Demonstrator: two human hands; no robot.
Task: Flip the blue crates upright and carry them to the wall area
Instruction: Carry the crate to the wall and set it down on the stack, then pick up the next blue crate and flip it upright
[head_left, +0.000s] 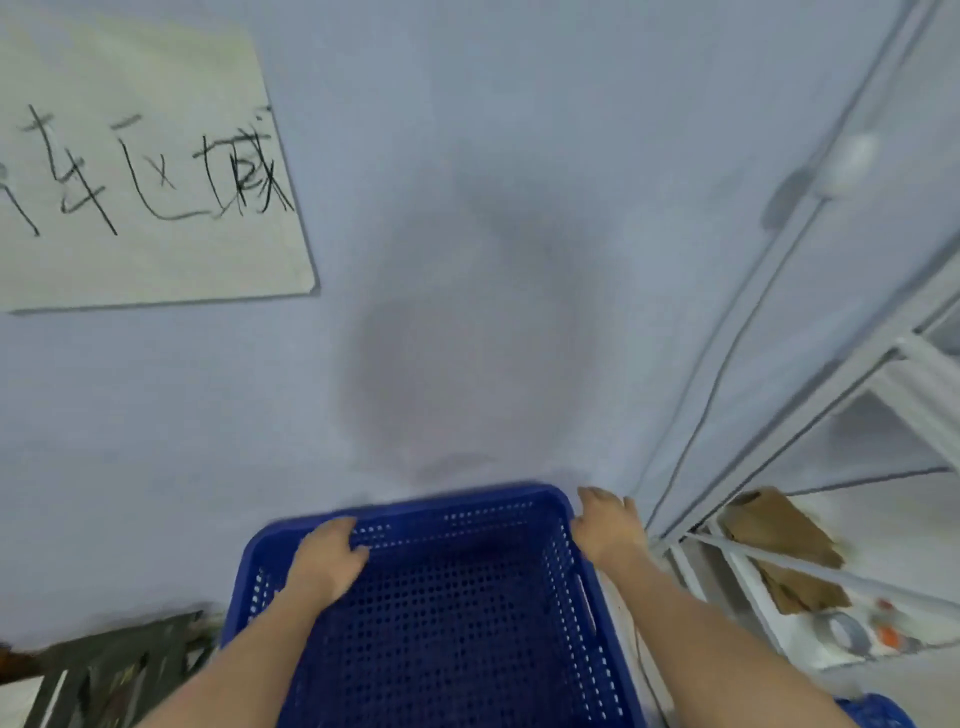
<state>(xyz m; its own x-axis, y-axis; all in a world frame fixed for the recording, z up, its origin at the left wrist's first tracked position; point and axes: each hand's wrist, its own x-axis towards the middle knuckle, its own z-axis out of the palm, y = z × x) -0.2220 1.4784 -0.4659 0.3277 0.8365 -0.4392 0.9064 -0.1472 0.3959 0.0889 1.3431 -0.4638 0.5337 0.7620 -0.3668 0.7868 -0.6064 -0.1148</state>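
Note:
A blue perforated plastic crate (457, 613) sits upright with its open side facing up, right against the pale wall (467, 260) at the bottom centre. My left hand (327, 558) grips its far left rim, fingers curled over the edge. At the far right corner, my right hand (605, 525) holds the rim. The edge of a second blue crate (878, 709) shows at the bottom right, mostly hidden by my right forearm.
A paper sign (145, 171) with handwritten characters hangs on the wall at upper left. A white metal shelf (810, 561) with cardboard pieces and small items stands at right. Cables run down the wall corner. Dark objects (114, 670) lie at lower left.

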